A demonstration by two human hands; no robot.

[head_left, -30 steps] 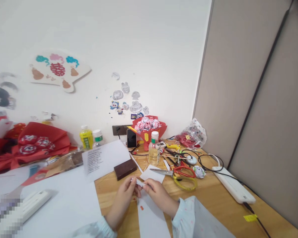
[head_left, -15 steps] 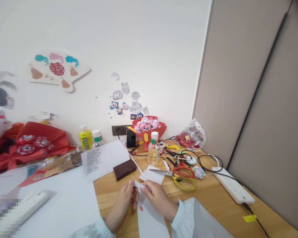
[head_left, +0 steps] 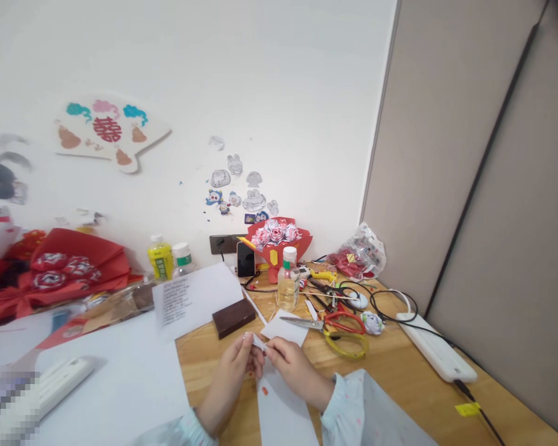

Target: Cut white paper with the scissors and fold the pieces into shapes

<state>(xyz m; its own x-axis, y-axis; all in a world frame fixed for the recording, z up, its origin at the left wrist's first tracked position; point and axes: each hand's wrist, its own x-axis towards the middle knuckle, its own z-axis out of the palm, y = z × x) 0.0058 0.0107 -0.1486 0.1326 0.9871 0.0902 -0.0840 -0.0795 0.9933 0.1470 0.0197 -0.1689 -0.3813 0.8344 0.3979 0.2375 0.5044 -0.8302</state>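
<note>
A small folded piece of white paper (head_left: 257,341) is pinched between my two hands, over the table. My left hand (head_left: 235,364) grips its left end with thumb and fingers, the lower fingers curled beneath. My right hand (head_left: 292,367) pinches the other end. Below them lies a long white paper strip (head_left: 286,412) with a small orange mark. Just beyond, the scissors (head_left: 348,331), with one red and one yellow handle loop, rest with their blade tips on a smaller white sheet (head_left: 279,326). A dark brown block (head_left: 234,318) lies past my left hand.
A bottle of pale yellow liquid (head_left: 288,282) stands behind the scissors, before a red-wrapped bouquet (head_left: 279,238). Cables, tools and a paper flower (head_left: 372,323) crowd the back right. A white power bank-like device (head_left: 437,347) lies right; large white sheets (head_left: 121,378) cover the left.
The folded white paper has turned slightly and looks narrower between my fingers. Both hands stay nearly in place, with small finger shifts.
</note>
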